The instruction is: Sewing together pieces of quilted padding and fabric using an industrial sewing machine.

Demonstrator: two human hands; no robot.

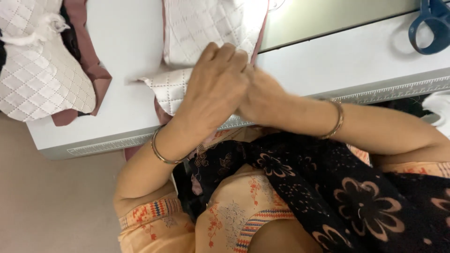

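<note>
Left hand: the left hand lies over the near edge of the white table, fingers bent and close together, pressed down on the quilted white piece. Whether it pinches the fabric or only presses it, I cannot tell.
Right hand: the right hand sits just beside the left one, touching it, and is partly covered by it. Its fingers are hidden, so I cannot tell if it grips something.
Quilted white piece: it lies at the near edge of the table, under the left hand, with a dusty-pink lining showing at its border.
Second quilted piece: another quilted panel lies farther back on the table, just behind the hands.
Stack of pieces: a pile of quilted white pieces with pink lining rests at the left end of the table.
Scissors: blue-handled scissors lie at the far right corner of the table, well apart from the hands.
Bangles: 1 thin metal bangle is on the left wrist, 1 bangle on the right wrist.
Table edge: a printed ruler strip runs along the near edge.
</note>
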